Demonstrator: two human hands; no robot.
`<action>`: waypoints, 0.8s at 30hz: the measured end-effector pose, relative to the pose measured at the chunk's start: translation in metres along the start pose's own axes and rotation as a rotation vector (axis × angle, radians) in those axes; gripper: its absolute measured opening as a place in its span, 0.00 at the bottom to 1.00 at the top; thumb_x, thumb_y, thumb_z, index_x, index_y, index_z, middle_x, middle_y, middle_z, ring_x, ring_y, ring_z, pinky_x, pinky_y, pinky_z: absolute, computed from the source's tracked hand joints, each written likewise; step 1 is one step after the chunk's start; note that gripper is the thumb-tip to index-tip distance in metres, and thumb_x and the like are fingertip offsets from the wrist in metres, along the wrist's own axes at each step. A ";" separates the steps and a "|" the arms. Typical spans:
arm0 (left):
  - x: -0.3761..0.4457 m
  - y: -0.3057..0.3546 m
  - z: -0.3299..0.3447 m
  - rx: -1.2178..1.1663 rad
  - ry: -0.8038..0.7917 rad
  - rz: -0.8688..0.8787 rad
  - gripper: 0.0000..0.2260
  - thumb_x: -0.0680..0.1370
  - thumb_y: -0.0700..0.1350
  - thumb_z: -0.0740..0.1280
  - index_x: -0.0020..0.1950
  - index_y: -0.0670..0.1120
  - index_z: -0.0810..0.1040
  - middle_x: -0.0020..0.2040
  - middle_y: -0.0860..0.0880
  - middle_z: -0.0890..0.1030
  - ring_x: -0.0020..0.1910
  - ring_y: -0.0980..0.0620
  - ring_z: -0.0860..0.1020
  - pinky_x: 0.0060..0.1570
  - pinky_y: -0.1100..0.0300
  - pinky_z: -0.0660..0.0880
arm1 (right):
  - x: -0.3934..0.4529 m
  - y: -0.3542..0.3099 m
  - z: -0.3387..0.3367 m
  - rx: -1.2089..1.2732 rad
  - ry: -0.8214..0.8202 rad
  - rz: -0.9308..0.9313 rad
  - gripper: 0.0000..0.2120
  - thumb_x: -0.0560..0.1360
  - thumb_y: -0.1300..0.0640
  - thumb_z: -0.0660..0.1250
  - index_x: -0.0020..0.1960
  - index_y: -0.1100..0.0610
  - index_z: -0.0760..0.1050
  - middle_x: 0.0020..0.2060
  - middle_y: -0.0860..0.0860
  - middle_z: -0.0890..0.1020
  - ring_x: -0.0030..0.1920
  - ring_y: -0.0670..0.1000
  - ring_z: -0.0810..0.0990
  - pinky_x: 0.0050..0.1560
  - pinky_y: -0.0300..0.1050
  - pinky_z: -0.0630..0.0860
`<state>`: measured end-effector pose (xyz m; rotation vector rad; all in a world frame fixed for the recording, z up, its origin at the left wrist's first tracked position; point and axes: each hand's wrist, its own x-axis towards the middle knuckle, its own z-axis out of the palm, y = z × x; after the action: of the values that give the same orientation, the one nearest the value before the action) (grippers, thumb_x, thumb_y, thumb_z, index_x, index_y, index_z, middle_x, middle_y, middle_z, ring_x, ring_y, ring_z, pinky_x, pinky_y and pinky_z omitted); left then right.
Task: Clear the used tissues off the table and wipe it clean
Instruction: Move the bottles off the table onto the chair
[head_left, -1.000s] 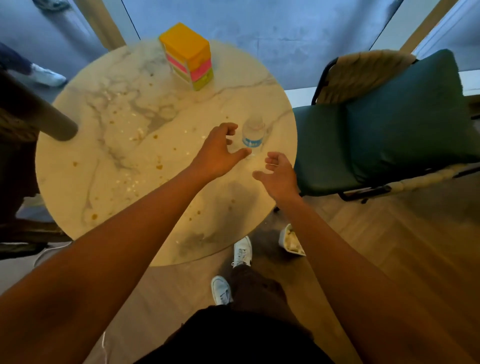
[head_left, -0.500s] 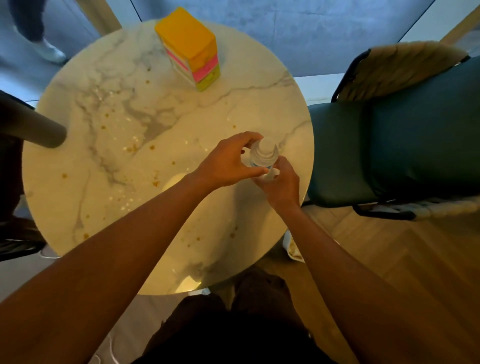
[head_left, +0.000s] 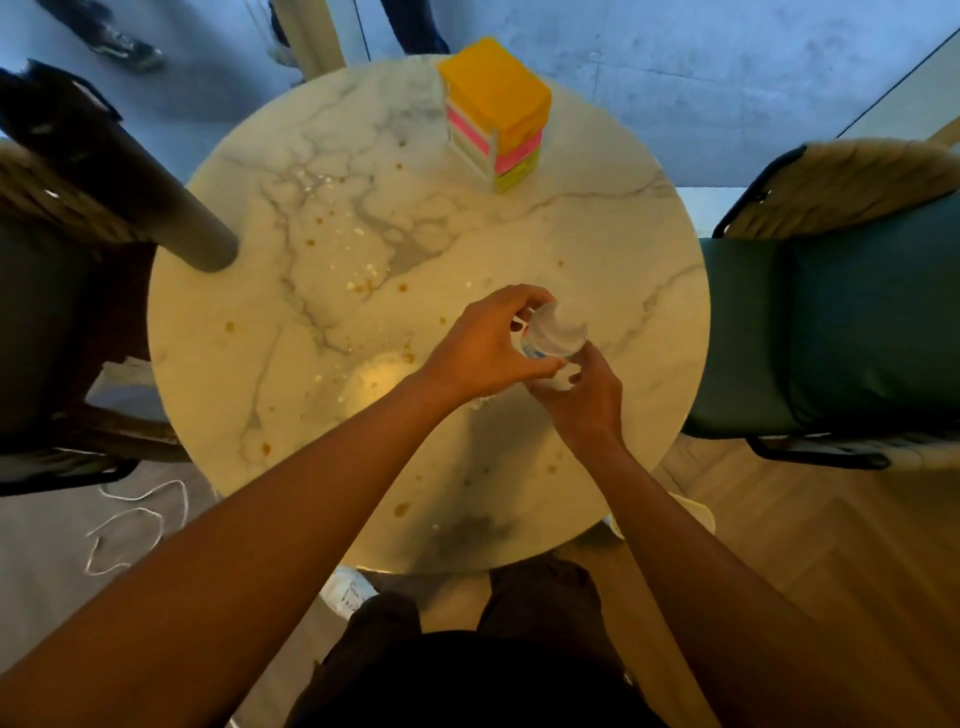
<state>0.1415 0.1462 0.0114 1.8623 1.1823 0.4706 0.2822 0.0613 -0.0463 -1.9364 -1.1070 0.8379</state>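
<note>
The round marble table (head_left: 291, 364) is dotted with orange-brown stains and small white crumbs. A small clear water bottle (head_left: 560, 328) with a blue label is tilted above the table's right side, its white cap end toward me. My left hand (head_left: 483, 345) wraps around the bottle's body. My right hand (head_left: 584, 397) pinches the cap end from below. I see no tissue lying on the tabletop.
A stack of orange, pink and yellow-green boxes (head_left: 496, 111) stands at the far edge. Green chairs flank the table, right (head_left: 841, 322) and left (head_left: 47, 312). A grey pole (head_left: 176, 218) overlaps the left rim. A white cord (head_left: 135, 525) lies on the floor.
Both hands closed on the standing bottle, lifted it and tipped it toward me. My head moved forward over the table.
</note>
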 end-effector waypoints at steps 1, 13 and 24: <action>-0.011 -0.006 -0.012 -0.004 0.012 0.001 0.31 0.68 0.57 0.81 0.67 0.55 0.73 0.62 0.57 0.78 0.56 0.58 0.78 0.56 0.66 0.78 | -0.008 -0.007 0.010 -0.006 -0.012 -0.018 0.31 0.68 0.50 0.82 0.68 0.52 0.75 0.58 0.45 0.80 0.55 0.44 0.79 0.54 0.36 0.77; -0.163 -0.110 -0.185 -0.096 0.165 0.017 0.31 0.68 0.55 0.81 0.67 0.51 0.75 0.62 0.53 0.80 0.57 0.56 0.79 0.57 0.59 0.80 | -0.114 -0.117 0.189 -0.006 -0.108 -0.154 0.29 0.70 0.49 0.80 0.68 0.50 0.74 0.58 0.43 0.79 0.55 0.43 0.78 0.52 0.34 0.76; -0.218 -0.222 -0.312 -0.057 0.321 -0.126 0.31 0.68 0.55 0.81 0.68 0.51 0.74 0.60 0.58 0.77 0.56 0.68 0.76 0.55 0.76 0.72 | -0.123 -0.190 0.348 -0.081 -0.309 -0.245 0.27 0.72 0.53 0.79 0.67 0.56 0.75 0.60 0.48 0.80 0.56 0.44 0.78 0.52 0.23 0.69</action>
<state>-0.2991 0.1416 0.0319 1.6925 1.4721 0.7441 -0.1290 0.1149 -0.0435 -1.7252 -1.5480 0.9882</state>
